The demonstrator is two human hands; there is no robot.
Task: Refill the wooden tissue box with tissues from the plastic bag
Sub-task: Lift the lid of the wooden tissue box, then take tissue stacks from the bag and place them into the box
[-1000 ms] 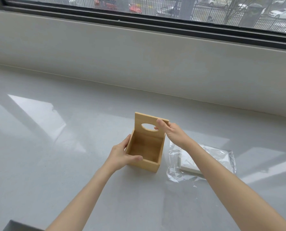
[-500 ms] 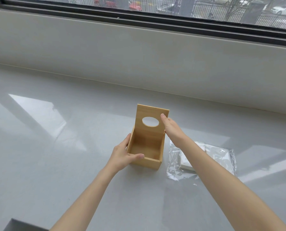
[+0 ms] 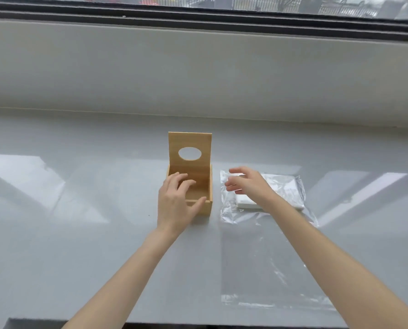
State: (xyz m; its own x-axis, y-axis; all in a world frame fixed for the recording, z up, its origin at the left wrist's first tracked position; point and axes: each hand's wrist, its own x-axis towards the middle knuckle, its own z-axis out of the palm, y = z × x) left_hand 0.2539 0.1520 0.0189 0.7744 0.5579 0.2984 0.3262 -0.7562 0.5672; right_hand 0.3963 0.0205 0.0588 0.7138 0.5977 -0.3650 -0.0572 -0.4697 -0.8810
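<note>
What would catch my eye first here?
Probably the wooden tissue box in the middle of the grey sill, its lid with the oval hole standing upright. The left hand hovers at it, while the right hand reaches over the plastic bag of tissues beside it.

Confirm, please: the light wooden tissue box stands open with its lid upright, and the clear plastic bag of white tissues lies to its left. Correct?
Not quite. In the head view the clear plastic bag of white tissues lies to the right of the light wooden tissue box, whose lid does stand upright.

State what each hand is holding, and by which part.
Nothing. The left hand hovers open over the wooden box; the right hand hovers open above the plastic bag.
</note>
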